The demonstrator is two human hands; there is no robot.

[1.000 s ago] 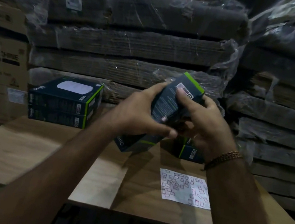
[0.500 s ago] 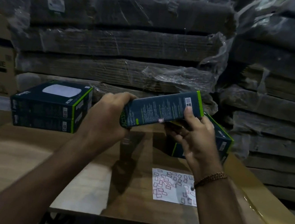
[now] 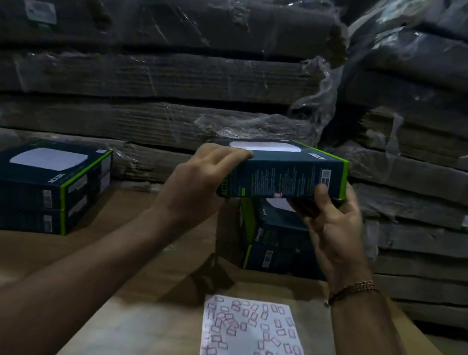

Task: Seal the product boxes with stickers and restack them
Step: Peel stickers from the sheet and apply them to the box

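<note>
Product box point(image 3: 285, 172), dark teal with a lime green edge, is up in the air between both hands, held roughly flat with its white-oval top face up and the printed long side facing the camera. It's hovering right above the right-hand stack point(image 3: 274, 241) of the same boxes, close over it but I can't tell if it's touching.

Room-wise: there's a second stack, the left stack point(image 3: 22, 183), two boxes high, sitting well apart on the far left of the bench point(image 3: 22, 271). Between the two stacks is a bare strip of brown surface. Nearer the camera the sticker sheet point(image 3: 255, 334) lies flat, white with lots of small reddish stickers, just in front of the right-hand stack. Behind everything, wrapped cardboard bundles point(image 3: 163, 77) wall off the back edge pretty tight, so not much space past the stacks.

Hands: left hand point(image 3: 197, 183) grips the box's left end, fingers curled over the top edge and the arm reaching in from the lower left. Right hand point(image 3: 333, 226) cradles the right end from below, thumb pressed against the printed side, fingers curled under it. A beaded bracelet point(image 3: 352, 290) sits on that wrist.
</note>
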